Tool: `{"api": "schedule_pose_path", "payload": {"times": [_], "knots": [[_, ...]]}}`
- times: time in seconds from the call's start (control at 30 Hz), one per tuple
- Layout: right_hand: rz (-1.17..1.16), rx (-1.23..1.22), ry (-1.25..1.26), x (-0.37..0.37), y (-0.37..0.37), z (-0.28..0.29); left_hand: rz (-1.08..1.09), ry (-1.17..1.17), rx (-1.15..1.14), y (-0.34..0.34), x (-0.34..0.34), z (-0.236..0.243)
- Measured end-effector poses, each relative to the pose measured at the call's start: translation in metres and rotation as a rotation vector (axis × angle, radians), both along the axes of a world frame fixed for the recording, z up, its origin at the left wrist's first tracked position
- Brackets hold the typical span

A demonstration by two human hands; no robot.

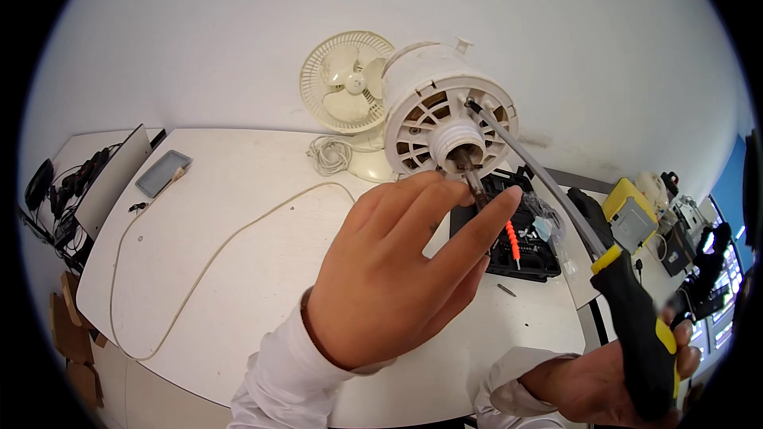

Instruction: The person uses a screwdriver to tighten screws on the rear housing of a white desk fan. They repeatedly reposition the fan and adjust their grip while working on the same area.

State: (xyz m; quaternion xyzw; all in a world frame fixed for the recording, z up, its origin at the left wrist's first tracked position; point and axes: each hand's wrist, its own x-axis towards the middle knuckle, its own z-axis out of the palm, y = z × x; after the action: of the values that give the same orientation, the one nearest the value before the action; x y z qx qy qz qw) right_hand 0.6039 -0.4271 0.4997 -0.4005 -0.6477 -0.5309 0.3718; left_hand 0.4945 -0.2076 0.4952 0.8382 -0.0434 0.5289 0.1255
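The white cylindrical housing (421, 71) is located at the far side of the worktop (238, 163), its slotted end face directed toward the person; its support is hidden from view. A threaded collar (451, 138) projects from the centre of the end face. A dark shaft (475, 183) protrudes from the collar bore.

The left hand (393, 266) is positioned at the shaft, half open, with the fingers partly bent and the index finger extended. Whether it grips the shaft cannot be told from here.

The right hand (592, 385) is closed around the black and yellow handle of a long screwdriver (636, 334). The blade slants up and to the left; its tip is at a recess near the upper edge of the end face.

Below the housing lies an open black tool case (534, 260) containing a red flexible rod (513, 242). A small metal bit (506, 291) lies just beside the case.

Behind the housing, to the left, stands a cream fan (355, 83) with a coiled cord (329, 156). Farther left are a looped cable (195, 292) and a grey tray (163, 173).
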Motion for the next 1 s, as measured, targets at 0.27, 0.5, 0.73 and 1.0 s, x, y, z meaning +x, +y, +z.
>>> {"api": "schedule_pose_path", "payload": {"times": [0.27,0.5,0.73,1.0], "knots": [[0.284,0.135,0.171,-0.001,0.011,-0.013,0.006,0.194,-0.047,-0.003,-0.008,0.002],[0.321,-0.015,0.108,-0.002,0.003,-0.008,-0.021,0.208,-0.049,-0.002,-0.008,0.001],[0.171,0.16,0.13,-0.002,0.012,-0.008,-0.04,0.217,-0.071,-0.002,-0.008,0.0],[0.244,-0.1,0.073,0.004,-0.018,-0.005,-0.055,0.212,-0.09,-0.001,-0.008,0.0]]}}
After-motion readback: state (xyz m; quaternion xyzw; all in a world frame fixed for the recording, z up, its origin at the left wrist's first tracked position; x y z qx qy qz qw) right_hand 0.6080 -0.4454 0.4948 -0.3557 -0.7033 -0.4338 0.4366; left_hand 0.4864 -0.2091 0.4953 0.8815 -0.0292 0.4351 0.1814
